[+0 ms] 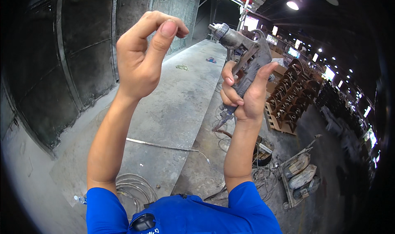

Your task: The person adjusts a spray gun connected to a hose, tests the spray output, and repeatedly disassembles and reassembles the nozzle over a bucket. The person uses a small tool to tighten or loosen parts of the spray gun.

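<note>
My right hand (252, 92) grips a grey, dust-covered spray gun (247, 48) by its handle, with fingers wrapped at the trigger side and the thumb along the back. The gun's nozzle (219, 30) tilts up and left, toward my other hand. A hose fitting (224, 118) hangs from the base of the handle. Raised to the left of the nozzle and apart from it, my left hand (144, 61) has its fingers curled over and the thumb pressed against them. Whatever may lie between those fingertips is hidden.
Below my arms spreads a grey metal sheet surface (168, 98) with a thin hose (160, 144) across it. A coiled hose (135, 188) lies near my body. Dark panels (86, 44) stand left. At right are a pallet of brown curved parts (290, 94) and a cart with bottles (302, 174).
</note>
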Available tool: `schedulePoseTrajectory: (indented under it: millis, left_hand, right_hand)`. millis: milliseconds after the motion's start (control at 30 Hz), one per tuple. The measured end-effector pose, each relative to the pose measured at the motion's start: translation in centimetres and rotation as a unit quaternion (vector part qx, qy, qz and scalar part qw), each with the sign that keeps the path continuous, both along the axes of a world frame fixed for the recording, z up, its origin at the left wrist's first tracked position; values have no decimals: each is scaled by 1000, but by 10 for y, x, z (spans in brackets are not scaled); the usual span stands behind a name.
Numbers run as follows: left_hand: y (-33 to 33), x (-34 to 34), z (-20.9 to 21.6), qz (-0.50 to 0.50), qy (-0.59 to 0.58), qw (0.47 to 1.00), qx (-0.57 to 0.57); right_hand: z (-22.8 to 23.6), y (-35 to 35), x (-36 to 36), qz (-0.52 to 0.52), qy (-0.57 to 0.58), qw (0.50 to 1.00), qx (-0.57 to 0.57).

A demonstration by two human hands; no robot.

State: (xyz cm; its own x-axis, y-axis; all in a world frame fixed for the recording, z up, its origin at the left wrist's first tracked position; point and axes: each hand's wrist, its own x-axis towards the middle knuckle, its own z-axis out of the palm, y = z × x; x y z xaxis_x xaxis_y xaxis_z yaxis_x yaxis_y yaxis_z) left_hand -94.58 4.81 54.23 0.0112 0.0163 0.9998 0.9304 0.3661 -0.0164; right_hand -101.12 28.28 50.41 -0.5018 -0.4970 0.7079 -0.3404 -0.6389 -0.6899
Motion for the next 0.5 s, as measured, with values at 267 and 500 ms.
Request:
schedulePoseTrajectory:
  millis: [267, 500]
  left_hand:
    - [0, -1, -5, -25, 13, 1000, 12]
    - [5, -2, -10, -20, 2, 1000, 13]
  right_hand:
    - [-6, 7, 0, -11, -41, 999, -24]
    - [-9, 13, -4, -6, -1, 1000, -11]
